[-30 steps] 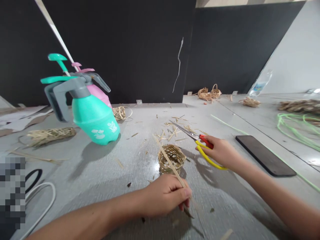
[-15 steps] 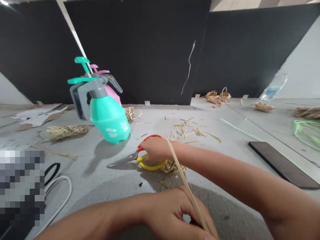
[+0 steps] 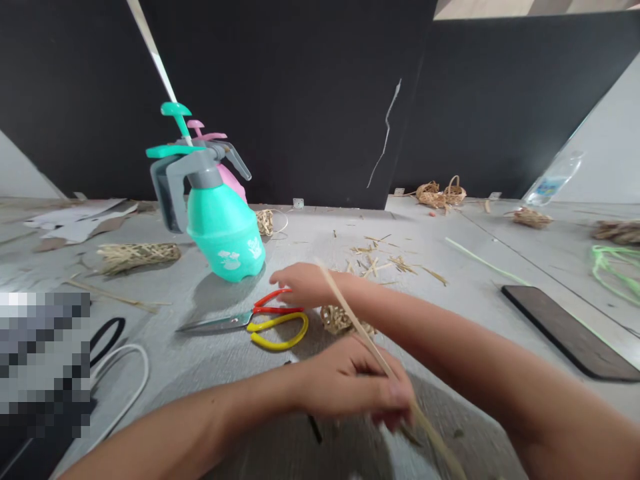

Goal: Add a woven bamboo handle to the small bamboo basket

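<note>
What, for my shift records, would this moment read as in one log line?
left hand: holds pale strip | right hand: at red-and-yellow scissors, grip unclear | woven basket: partly hidden

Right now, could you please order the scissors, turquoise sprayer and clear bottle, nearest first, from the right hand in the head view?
1. Scissors, beside the right hand.
2. Turquoise sprayer, back left.
3. Clear bottle, far back right.

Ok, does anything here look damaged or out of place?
Yes. A jagged pale line runs down the black panel, breaking its otherwise plain face; I can't tell whether it's a crack or a scratch. Also, loose straw-coloured scraps lie scattered beyond the right forearm, looking untidy.
</note>
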A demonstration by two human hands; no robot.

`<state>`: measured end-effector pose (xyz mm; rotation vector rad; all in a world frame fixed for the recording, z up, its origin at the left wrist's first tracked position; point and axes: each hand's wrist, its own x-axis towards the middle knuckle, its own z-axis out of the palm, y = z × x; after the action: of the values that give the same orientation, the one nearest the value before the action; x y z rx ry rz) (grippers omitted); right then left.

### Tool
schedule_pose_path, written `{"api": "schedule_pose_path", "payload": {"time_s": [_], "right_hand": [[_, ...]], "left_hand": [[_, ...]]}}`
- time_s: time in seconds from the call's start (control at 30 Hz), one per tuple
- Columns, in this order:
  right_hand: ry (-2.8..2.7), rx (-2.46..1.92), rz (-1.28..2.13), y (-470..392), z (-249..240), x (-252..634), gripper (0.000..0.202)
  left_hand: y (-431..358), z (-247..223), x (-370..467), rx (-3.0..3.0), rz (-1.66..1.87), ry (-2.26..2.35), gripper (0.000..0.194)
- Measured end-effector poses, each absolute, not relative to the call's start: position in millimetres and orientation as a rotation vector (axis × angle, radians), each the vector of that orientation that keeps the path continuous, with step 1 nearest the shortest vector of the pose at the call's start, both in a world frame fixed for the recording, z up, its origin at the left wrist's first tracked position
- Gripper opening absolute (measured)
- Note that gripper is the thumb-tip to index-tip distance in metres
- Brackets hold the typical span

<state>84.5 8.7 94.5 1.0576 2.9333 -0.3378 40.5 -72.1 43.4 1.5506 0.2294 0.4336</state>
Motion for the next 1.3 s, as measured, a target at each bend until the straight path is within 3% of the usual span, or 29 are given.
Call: {"api": "schedule_pose_path", "payload": {"time_s": [0.13, 0.23, 0.6, 0.83, 1.03, 1.1, 1.17, 1.27, 1.3], "right_hand": [[2.92, 1.286, -0.409, 8, 102, 133, 0.028], [2.901, 1.428, -0.437, 2, 98, 172, 0.023], [2.996, 1.722, -0.535, -29, 49, 282, 0.035], [3.16, 1.728, -0.6, -29, 27, 290, 0.033], [3.32, 1.787, -0.403, -26, 42, 267, 0.038], [3.331, 1.746, -0.405, -32, 50, 257, 0.03], [3.331, 1.695, -0.481, -40, 58, 250, 0.018], [3.271, 1.758, -0.832, -47, 66, 253, 0.018], [3.23, 1.817, -0.992, -47, 66, 257, 0.018]], "left_hand": [[-54, 33, 34, 1.545, 1.249, 0.718, 0.045], [-28, 21, 26, 1.72, 1.447, 1.083, 0.044], [51, -17, -9, 1.892, 1.17, 1.496, 0.039], [66, 5, -7, 2.048, 1.161, 1.552, 0.033], [15, 51, 36, 2.199, 1.101, 1.304, 0.04], [-5, 63, 53, 2.253, 1.007, 1.166, 0.041], [-17, 65, 64, 2.295, 0.889, 0.984, 0.04], [-20, 55, 65, 2.299, 0.914, 0.941, 0.034], [-19, 51, 62, 2.319, 0.892, 0.948, 0.042]]}}
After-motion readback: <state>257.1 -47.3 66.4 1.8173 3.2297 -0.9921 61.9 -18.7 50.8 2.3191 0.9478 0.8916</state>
